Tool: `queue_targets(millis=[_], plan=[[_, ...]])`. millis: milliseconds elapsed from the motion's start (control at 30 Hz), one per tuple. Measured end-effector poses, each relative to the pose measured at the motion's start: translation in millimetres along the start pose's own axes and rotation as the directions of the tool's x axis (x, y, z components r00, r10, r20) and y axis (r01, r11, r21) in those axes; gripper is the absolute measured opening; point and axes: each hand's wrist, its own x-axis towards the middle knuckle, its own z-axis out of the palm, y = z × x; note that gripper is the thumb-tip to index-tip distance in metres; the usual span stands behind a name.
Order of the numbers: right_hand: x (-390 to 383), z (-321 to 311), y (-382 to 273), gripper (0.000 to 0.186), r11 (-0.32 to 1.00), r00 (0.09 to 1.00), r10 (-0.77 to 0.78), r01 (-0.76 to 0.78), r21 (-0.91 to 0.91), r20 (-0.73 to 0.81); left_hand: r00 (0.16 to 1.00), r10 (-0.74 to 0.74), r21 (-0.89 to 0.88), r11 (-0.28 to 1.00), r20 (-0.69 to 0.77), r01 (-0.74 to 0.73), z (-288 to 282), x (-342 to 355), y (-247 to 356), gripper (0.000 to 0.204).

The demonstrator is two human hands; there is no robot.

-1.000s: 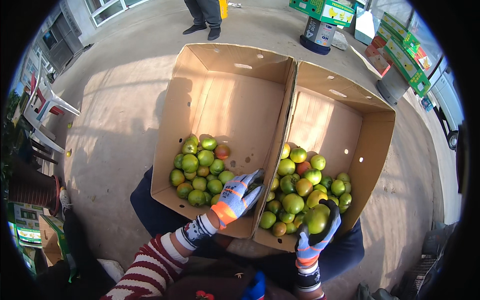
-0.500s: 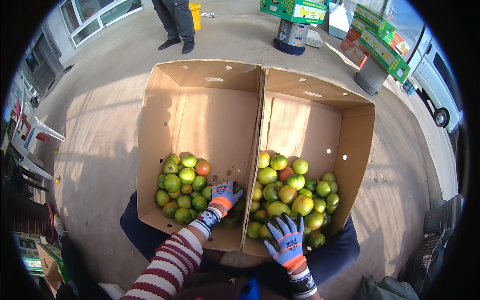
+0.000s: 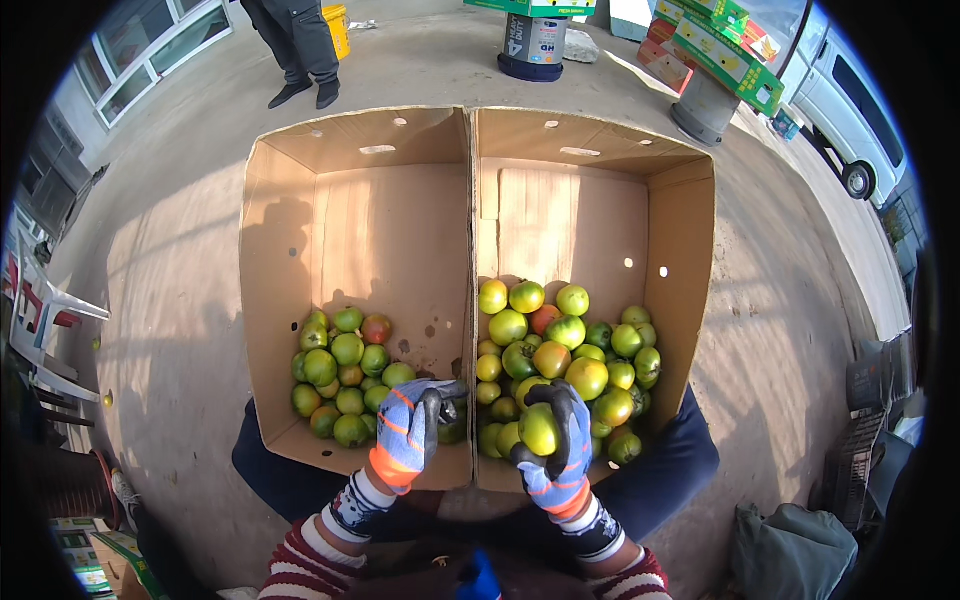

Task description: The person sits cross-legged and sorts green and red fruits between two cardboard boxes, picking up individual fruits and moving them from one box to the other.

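Note:
Two open cardboard boxes stand side by side, the left box [image 3: 390, 225] and the right box [image 3: 680, 230], each with tomatoes at its near end. My right hand [image 3: 570, 450], in a blue, orange and black glove, grips a green tomato [image 3: 538, 428] above the right box's pile. Over the near right part of the left box, my left hand [image 3: 408, 425] in a matching glove has its fingers curled; what they hold, if anything, is hidden. A dark green tomato [image 3: 452, 428] shows beside its thumb. Reddish tomatoes, such as one [image 3: 377, 328] in the left box, lie among green ones.
Beyond the boxes stands a person [image 3: 296, 50] near a yellow bucket [image 3: 337, 32]. Green cartons [image 3: 720, 55] rest on a drum [image 3: 706, 108] at the far right, with a white van [image 3: 845, 110] behind. A white chair [image 3: 60, 300] is at left, a dark crate [image 3: 850, 450] at right.
My right hand has gone from lying spread on the pile to gripping a green tomato. The left hand has drawn back and curled its fingers. The whole view has shifted.

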Motion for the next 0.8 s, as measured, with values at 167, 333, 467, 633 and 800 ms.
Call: queue_targets(millis=[167, 333, 467, 633, 800], plan=[[-23, -14, 25, 0.069, 0.966, 0.977, 0.197, -0.207, -0.153, -0.077, 0.997, 0.036, 0.77, 0.633, 0.072, -0.079, -6, 1, -104, 0.061], [-34, 17, 39, 0.063, 0.888, 0.942, 0.186, -0.04, -0.458, 0.279, 0.918, -0.271, 0.89, 0.428, 0.29, -0.155, 61, -9, -159, 0.08], [-42, 25, 43, 0.057, 0.816, 0.864, 0.276, 0.021, -0.577, 0.421, 0.838, -0.45, 0.925, 0.349, 0.308, -0.152, 81, 20, -172, 0.076], [-46, 23, 46, 0.062, 0.901, 0.921, 0.231, -0.081, -0.426, 0.313, 0.974, -0.2, 0.787, 0.615, 0.102, 0.044, 58, 8, -175, 0.073], [-26, 15, 23, 0.079, 0.981, 0.972, 0.114, -0.078, -0.177, 0.206, 0.961, -0.207, -0.411, 0.904, -0.185, 0.116, 19, 21, -87, 0.019]])
